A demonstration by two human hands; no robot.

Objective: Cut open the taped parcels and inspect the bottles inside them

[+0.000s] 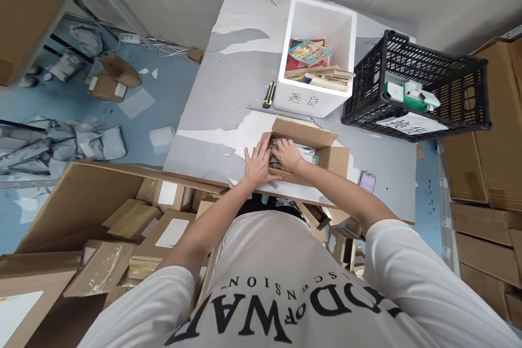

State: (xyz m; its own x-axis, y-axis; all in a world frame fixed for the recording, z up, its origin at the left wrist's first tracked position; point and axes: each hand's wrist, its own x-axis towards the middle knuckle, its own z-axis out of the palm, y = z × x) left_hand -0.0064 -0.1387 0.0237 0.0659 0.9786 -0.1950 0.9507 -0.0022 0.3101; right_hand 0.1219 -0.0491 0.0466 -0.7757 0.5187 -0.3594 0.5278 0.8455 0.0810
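Observation:
An open cardboard box [305, 131] stands near the front edge of the table, its flaps folded outward. My left hand [258, 167] lies over the box's left end, fingers stretched out and thumb spread along the near side. Inside the box, my right hand [287, 155] reaches down with bent fingers at the left end. What its fingertips grip is hidden. Flat white and green items [310, 159] show in the box to the right of that hand.
Behind the box, a white foam bin [312, 99] holds books. A yellow-black utility knife [269, 95] lies beside it. A black plastic crate [416, 111] with green-and-white packages stands right. Cardboard boxes [138, 220] fill a large carton at left front; more boxes [485, 234] are stacked right.

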